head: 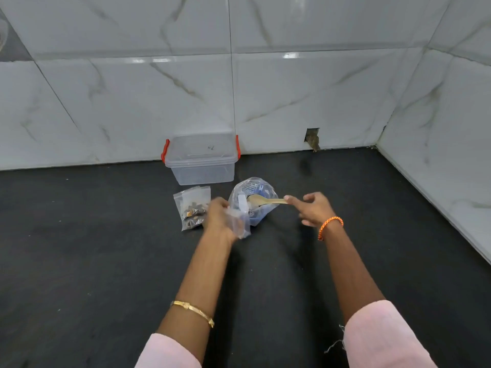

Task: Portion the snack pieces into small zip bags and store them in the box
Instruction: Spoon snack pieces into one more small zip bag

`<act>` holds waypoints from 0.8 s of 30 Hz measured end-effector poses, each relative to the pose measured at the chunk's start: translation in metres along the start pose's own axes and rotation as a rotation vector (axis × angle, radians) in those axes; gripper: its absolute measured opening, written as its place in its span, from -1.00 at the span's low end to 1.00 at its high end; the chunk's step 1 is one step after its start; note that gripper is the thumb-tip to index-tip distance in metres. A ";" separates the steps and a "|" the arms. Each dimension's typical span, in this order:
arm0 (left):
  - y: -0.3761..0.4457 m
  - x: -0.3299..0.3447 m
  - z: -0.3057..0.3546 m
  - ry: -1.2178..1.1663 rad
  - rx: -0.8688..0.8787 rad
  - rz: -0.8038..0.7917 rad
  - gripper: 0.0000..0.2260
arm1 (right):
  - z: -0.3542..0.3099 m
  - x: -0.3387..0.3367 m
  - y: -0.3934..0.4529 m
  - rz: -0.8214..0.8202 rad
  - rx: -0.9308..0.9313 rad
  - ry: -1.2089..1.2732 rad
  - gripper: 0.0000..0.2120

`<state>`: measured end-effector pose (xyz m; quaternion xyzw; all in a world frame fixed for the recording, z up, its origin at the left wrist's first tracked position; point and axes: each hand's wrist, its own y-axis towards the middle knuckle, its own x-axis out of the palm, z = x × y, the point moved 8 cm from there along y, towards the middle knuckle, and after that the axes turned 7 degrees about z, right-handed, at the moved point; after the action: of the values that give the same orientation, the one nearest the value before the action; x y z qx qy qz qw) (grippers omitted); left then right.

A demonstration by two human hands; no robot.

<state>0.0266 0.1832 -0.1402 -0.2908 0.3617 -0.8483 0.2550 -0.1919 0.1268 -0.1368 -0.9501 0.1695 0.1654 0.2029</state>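
Sleeves: pale pink, at both forearms; gold bangle [192,312] left, orange thread band [330,227] right.
Left hand [219,217]: grips an empty small zip bag [239,221].
Right hand [313,208]: pinches the wooden spoon [265,200] handle, bowl inside the large snack bag [252,203].
Filled zip bags [191,207]: flat on the desk, left of the snack bag.
Box [202,160]: clear, red latches, open, against the wall.
Desk [106,248]: black, matte.
Room: white marble-look wall tiles [132,88], corner at right.
Writing: print on the snack bag, unreadable.
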 end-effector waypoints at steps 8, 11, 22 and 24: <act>0.011 0.004 -0.020 0.134 0.311 0.279 -0.42 | -0.027 0.047 -0.002 0.039 -0.251 0.359 -0.85; 0.015 0.002 -0.011 0.324 0.330 0.369 -0.23 | -0.051 0.054 -0.012 0.023 -0.441 0.296 -0.92; 0.049 0.007 -0.009 0.359 0.313 0.343 -0.48 | -0.027 0.027 -0.025 0.232 -0.650 0.333 -0.95; 0.051 0.006 -0.008 0.332 0.285 0.327 -0.50 | -0.036 0.024 -0.028 0.263 -0.732 0.303 -0.95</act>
<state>0.0283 0.1526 -0.1816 -0.0469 0.3177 -0.8742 0.3641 -0.1512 0.1285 -0.1057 -0.9433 0.2474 0.0975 -0.1984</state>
